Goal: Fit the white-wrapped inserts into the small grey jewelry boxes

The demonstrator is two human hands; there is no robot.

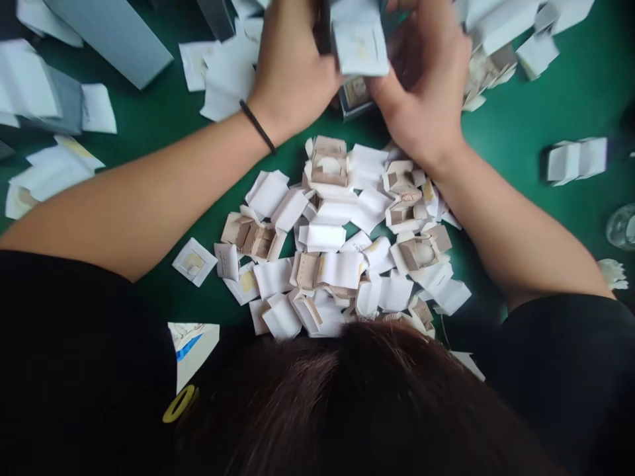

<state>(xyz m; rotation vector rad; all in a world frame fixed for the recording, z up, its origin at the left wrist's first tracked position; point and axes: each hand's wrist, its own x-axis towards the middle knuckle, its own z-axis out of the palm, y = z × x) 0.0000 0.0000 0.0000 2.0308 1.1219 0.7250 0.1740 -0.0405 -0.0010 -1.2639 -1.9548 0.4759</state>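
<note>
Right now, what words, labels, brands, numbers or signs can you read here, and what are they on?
No word, brand or number is readable.
White piece in the pile: dark print, too small and blurred.
White insert between left hand and right hand: no readable text.
Pale sheet, lower left: blue mark, no readable letters.
Yellow oval, lower left: sign or plain shape, cannot tell.
</note>
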